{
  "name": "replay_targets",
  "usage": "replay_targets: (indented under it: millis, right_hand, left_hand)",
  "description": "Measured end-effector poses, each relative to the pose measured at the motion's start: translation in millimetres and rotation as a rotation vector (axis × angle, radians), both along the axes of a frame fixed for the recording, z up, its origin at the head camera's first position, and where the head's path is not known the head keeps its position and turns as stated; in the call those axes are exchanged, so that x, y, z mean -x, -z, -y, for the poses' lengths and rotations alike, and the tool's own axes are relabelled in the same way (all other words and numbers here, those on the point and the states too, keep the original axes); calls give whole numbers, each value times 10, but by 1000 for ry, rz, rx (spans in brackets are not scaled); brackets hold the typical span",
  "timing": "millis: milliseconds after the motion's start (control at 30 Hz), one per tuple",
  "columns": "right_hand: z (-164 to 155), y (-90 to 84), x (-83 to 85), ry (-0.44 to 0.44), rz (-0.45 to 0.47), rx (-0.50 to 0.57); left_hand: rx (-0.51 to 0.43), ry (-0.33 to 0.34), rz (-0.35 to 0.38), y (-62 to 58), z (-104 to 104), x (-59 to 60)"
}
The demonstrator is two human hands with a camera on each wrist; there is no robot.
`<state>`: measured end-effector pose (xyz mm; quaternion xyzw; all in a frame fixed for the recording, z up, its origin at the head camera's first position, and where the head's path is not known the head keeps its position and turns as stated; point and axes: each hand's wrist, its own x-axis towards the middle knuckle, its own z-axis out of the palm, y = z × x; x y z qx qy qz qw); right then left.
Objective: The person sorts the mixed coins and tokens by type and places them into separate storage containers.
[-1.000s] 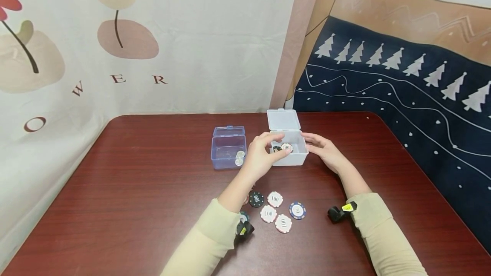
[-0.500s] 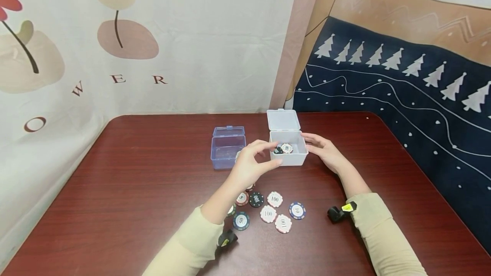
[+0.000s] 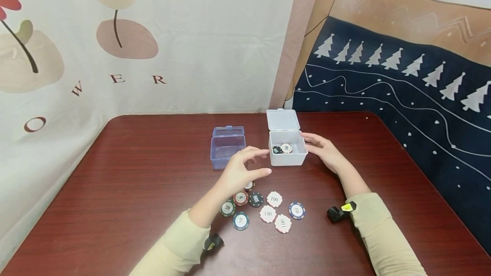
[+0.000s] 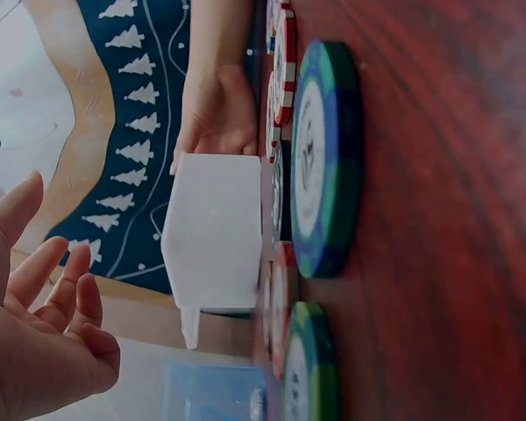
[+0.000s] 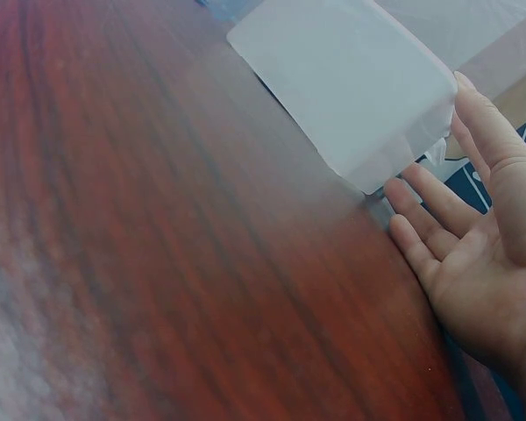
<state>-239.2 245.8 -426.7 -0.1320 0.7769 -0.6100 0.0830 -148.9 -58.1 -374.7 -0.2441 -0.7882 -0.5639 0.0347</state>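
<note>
A small white box [image 3: 287, 156] stands open on the dark red table [image 3: 134, 191], its lid [image 3: 283, 119] tipped back. Inside lie a black chip and a pale chip [image 3: 286, 148]. My right hand [image 3: 312, 143] rests straight fingers against the box's right wall; the right wrist view shows the right hand [image 5: 473, 246] flat beside the box [image 5: 351, 83]. My left hand [image 3: 258, 163] hovers just left of the box, fingers relaxed, holding nothing. In the left wrist view the left hand [image 4: 44, 333] is empty, apart from the box [image 4: 215, 232].
A clear blue box [image 3: 227, 146] stands open left of the white one. Several poker chips [image 3: 268, 213] lie scattered on the table near me, below my left hand. Patterned cloths hang behind the table and to its right.
My left hand has drawn back from the white box's opening toward the near left, empty. Chips it covered now show. The right hand has stayed at the box.
</note>
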Motion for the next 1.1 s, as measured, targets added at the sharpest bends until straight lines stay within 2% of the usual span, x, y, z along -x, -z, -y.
replay_targets:
  millis: [300,367,533,600,1100]
  right_hand:
    - [-4,8,19,-3,10,6]
    - [-7,12,25,-5,13,7]
    - [-13,17,23,-2,15,8]
    - [-13,17,16,-3,10,11]
    - [-15,30,32,-11,2,12]
  left_hand:
    - [54,64,-19,132,170,7]
    - [66,64,-9,95,185,-45]
    - [117,54,13,169,243,-70]
    - [133,54,7,269,276,-36]
    - [212,10,4,439,378,-22]
